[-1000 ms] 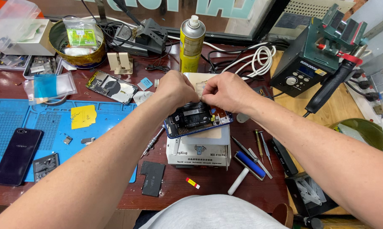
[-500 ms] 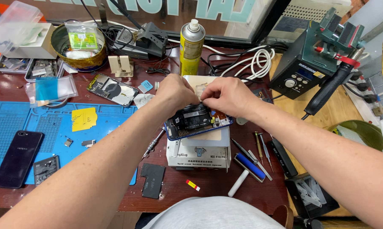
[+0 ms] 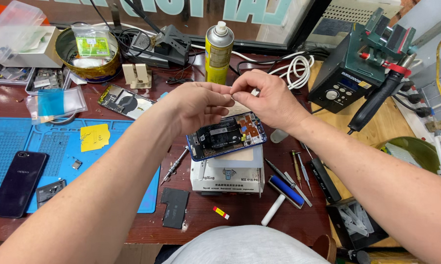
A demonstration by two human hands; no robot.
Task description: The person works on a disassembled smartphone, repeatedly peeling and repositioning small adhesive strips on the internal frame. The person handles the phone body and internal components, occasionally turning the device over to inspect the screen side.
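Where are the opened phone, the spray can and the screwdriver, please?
Opened phone (image 3: 226, 135): head view, on its black battery.
Spray can (image 3: 218, 56): head view, on its yellow body.
Screwdriver (image 3: 175, 164): head view, on its metal handle.

item btwn fingers (image 3: 229, 98) — too small, phone (image 3: 226, 136) top hidden

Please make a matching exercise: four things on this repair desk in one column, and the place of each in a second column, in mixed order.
Things:
1. opened phone
2. spray can
3. dark phone
4. roller

Places:
A. on the blue mat, far left
B. on the white box, below both hands
C. right of the white box
D. upright behind the hands

Pairs: 1-B, 2-D, 3-A, 4-C
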